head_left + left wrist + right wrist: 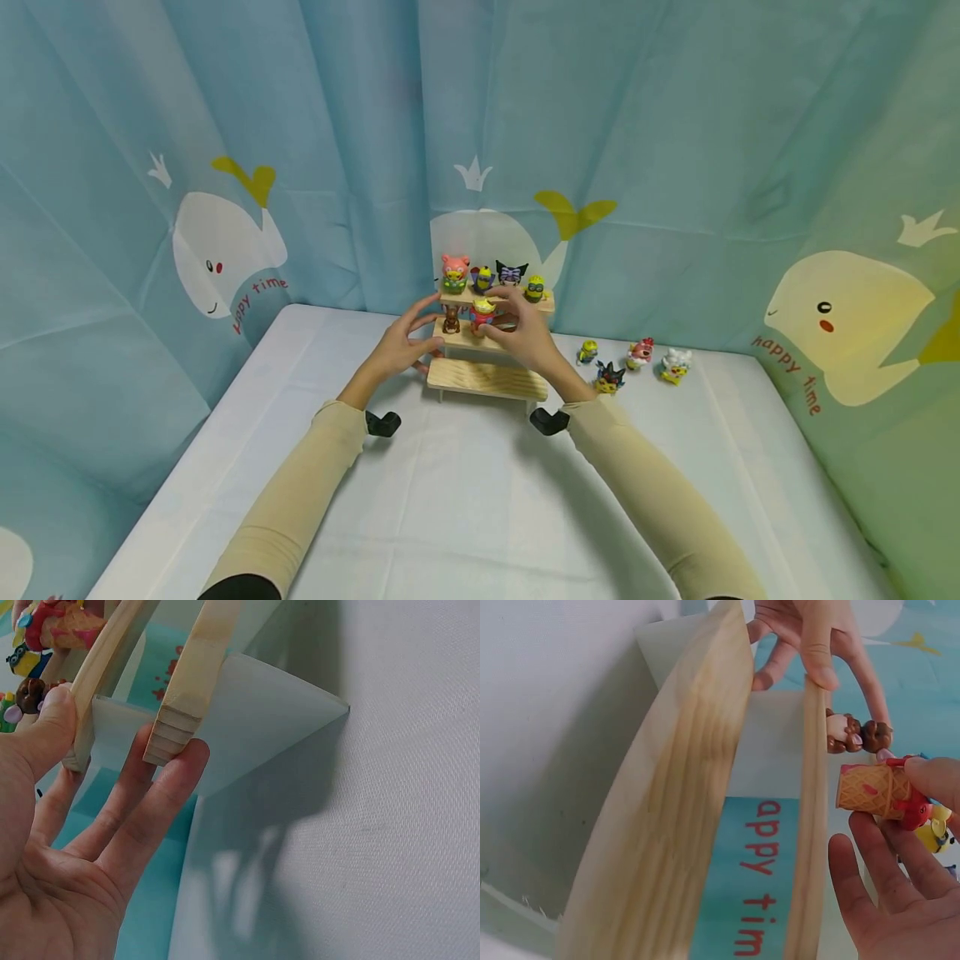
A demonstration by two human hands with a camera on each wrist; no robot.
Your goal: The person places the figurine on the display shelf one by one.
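Note:
A three-step wooden display stand [487, 380] stands on the table against the curtain. My left hand [397, 346] holds the left end of its middle step, thumb on the board [112, 667], while two fingertips touch the end of the lowest board [184, 712]. My right hand [534, 340] pinches a small figurine with a waffle-cone base [874, 791] and a red and yellow upper part. The cone's base is just off the middle step, beside a brown figurine [847, 733]. On the top step are a pink figurine [454, 273] and several others.
Right of the stand, several loose figurines lie on the white cloth: a small yellow one [588, 351], a dark spiky-haired one [608, 379], a red and white one [640, 354] and a white fluffy one [676, 365]. A blue whale-print curtain [360, 150] hangs behind.

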